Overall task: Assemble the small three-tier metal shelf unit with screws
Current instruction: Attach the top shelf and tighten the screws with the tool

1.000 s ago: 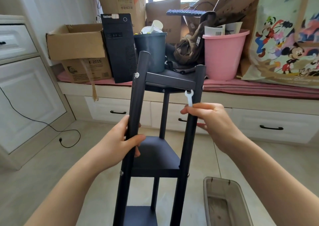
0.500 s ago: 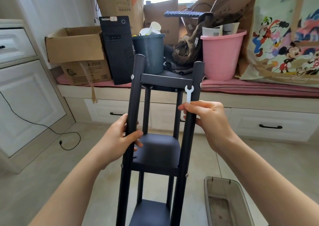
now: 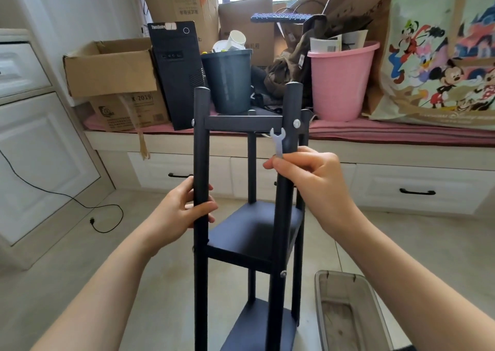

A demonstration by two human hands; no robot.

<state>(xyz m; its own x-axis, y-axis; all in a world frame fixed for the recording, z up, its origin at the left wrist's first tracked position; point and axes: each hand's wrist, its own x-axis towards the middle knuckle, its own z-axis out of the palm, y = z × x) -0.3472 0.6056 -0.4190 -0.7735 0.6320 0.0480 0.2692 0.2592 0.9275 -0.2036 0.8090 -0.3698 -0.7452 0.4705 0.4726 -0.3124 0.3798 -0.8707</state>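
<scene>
In the head view, one black shelf unit (image 3: pixel 251 232) with three tiers and four posts is held upright above the floor (image 3: pixel 67 257). Its front-left post is gripped by the left hand (image 3: pixel 182 211). One small wrench (image 3: pixel 277 143) is pinched against the front-right post by the right hand (image 3: pixel 313 179).

Both bare forearms reach forward from the near edge. The left hand (image 3: pixel 182 211) curls round the left post (image 3: pixel 201 163), thumb across its front. The right hand (image 3: pixel 313 182), higher, grips the right post (image 3: pixel 290 125) and pinches a small spanner (image 3: pixel 278 143) upright between its fingertips.
</scene>
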